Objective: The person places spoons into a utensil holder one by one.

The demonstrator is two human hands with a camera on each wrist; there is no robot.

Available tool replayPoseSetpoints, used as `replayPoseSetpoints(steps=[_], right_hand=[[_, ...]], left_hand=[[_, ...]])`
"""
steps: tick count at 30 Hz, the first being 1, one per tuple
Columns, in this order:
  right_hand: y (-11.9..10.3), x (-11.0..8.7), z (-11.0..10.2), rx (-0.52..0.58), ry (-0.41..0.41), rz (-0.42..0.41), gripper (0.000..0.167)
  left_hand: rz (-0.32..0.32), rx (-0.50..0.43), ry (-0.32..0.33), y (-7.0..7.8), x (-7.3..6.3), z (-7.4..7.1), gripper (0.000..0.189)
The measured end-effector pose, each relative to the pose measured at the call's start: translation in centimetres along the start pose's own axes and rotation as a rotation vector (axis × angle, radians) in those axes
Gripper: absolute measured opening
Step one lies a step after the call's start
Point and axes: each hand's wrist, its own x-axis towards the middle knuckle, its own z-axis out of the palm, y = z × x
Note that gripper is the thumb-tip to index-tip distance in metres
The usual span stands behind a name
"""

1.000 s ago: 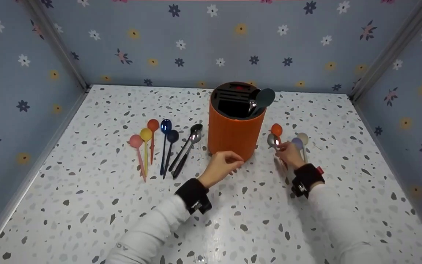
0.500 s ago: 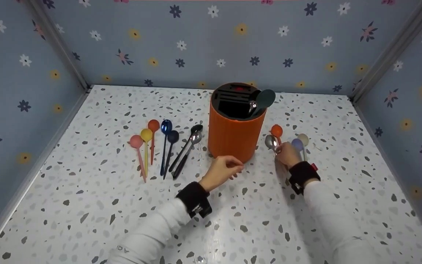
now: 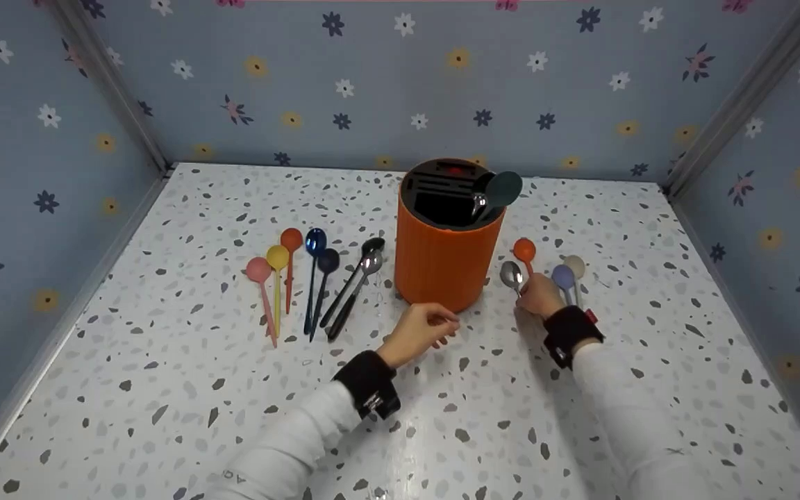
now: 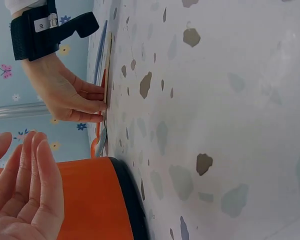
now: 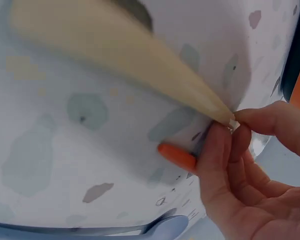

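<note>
My right hand pinches a spoon with a silver bowl and a cream handle, low over the table right of the orange cutlery holder. Thumb and fingertips grip it where handle meets neck. Just behind it lies an orange spoon, its handle partly hidden by the hand. To the hand's right are a lavender spoon and a cream spoon. My left hand hovers at the holder's front with nothing in its relaxed fingers. A dark green spoon and a silver piece stand in the holder.
Left of the holder lie several spoons: pink, yellow, red, shiny blue, navy and two with black handles. Flowered panels enclose the speckled table at the back and sides.
The right hand and silver-bowled spoon have shifted slightly left and toward me, away from the lavender spoon. My left hand has dropped a little beside the holder.
</note>
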Motion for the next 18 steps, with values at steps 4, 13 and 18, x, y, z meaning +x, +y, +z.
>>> replayPoseSetpoints(steps=[4,13,18], right_hand=[[-6.1,-3.1,-3.3,0.002,-0.04,0.07,0.007],[-14.9,-8.5,-7.6,0.038,-0.136,0.252,0.014],[-14.5,-8.4,-8.0,0.131,-0.2,0.279,0.015]], left_hand=[[-0.005,-0.006,0.002,-0.2,0.0,0.1,0.022],[-0.009,-0.009,0.009,-0.6,-0.1,0.2,0.022],[-0.004,-0.005,0.004,-0.8,-0.1,0.2,0.023]])
